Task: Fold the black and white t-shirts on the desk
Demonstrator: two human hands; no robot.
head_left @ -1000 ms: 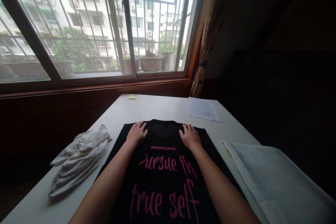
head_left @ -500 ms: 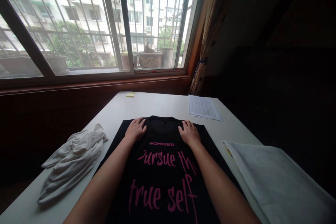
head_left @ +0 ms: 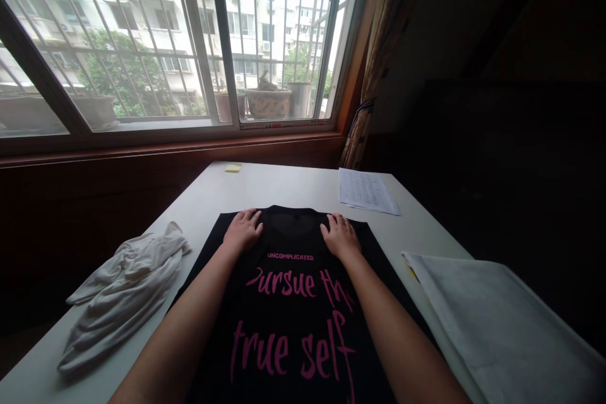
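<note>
A black T-shirt (head_left: 288, 237) with pink lettering lies spread flat on the white table (head_left: 284, 184), its neckline toward the window. On its left shoulder area, beside the collar, rests my left hand (head_left: 243, 229), palm down with the fingers stretched out. My right hand (head_left: 339, 235) lies the same way on the shoulder right of the collar, fingers slightly apart. Both hands touch the cloth without gripping it. My forearms cover part of the shirt's sides and the end of one printed line.
A crumpled pale cloth (head_left: 127, 293) lies at the table's left edge. To the right is a folded whitish cloth (head_left: 502, 322). Farther back are printed paper sheets (head_left: 368, 191) and a yellow sticky note (head_left: 233, 168). Beyond the table stand a barred window and a tied curtain (head_left: 358, 129).
The view has shifted very slightly. Both hands stay in the same places on the T-shirt, and the shirt has not visibly moved on the table.
</note>
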